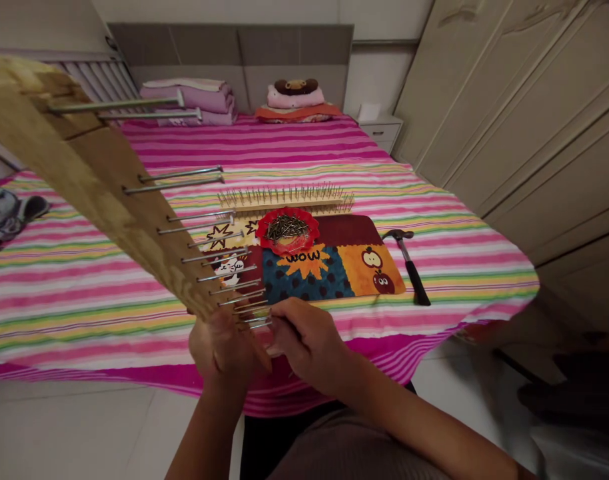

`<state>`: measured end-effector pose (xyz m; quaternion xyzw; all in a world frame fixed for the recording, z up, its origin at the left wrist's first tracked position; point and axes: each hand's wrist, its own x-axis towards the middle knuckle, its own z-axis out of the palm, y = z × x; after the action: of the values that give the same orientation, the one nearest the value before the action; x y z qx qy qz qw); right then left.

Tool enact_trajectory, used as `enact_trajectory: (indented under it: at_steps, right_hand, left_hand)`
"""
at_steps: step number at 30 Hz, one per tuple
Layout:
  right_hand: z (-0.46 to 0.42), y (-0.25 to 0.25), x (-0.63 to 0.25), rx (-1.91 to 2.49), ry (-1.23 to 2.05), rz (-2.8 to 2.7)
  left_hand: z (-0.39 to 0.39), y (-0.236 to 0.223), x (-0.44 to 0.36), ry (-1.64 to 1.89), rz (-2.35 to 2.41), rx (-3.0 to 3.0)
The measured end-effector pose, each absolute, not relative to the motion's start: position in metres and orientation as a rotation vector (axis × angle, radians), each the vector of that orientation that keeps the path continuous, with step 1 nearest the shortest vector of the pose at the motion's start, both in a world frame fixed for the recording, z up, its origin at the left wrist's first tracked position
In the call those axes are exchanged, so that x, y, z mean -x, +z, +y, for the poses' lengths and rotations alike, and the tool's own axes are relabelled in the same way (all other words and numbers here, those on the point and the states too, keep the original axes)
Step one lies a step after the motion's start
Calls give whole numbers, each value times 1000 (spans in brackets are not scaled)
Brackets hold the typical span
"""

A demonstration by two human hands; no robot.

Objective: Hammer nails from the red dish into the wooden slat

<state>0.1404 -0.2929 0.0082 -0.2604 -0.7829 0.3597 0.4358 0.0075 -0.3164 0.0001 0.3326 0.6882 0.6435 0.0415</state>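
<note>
My left hand (222, 343) is wrapped round the near end of a wooden bar (114, 180), gripping it firmly, and the bar slants up and away from me toward ten o'clock, held above the bed. A double row of long nails (124, 105) juts from its face, their heads pointing toward three o'clock. My right hand (312, 340) is at four o'clock from the bar, fingers curled, with thumb and fingertips at the nail heads closest to my left hand; I cannot tell whether they pinch one of them.

At twelve o'clock from my hands, a scalloped red dish (313, 233) full of loose nails (286, 228) sits on the far edge of a printed mat (324, 283) that reads "WOW". Just past the dish, also at twelve, lies a second nailed board (294, 200), bristling with upright nails. A hammer (409, 261) rests at two o'clock, just beside the mat, its black handle toward me. All of these are on a striped bedspread (449, 257). At the far end, folded purple bedding (189, 100) is stacked at eleven o'clock.
</note>
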Motion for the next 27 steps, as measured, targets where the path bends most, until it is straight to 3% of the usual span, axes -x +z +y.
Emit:
enact_trajectory:
  at_steps: [3,8,12,15,27]
  right_hand:
    - [-293,9,-139,623,865,-1954]
    - [-295,15,-146,778,1126,-1778]
    - [-295,16,-157,791,962,-1820]
    - [-291,7,-155,842,951,-1920]
    - [-301,29,-138,747,1173,-1759]
  left_hand:
    - [-318,-1,-7,1985,2043,-1019]
    - [-317,6,-8,1858,2119,-1043]
    - [-312,14,-5,2131,1936,-765]
    - [-313,15,-5,2119,1906,-737]
    - [-317,0,-9,2045,1962,-1057]
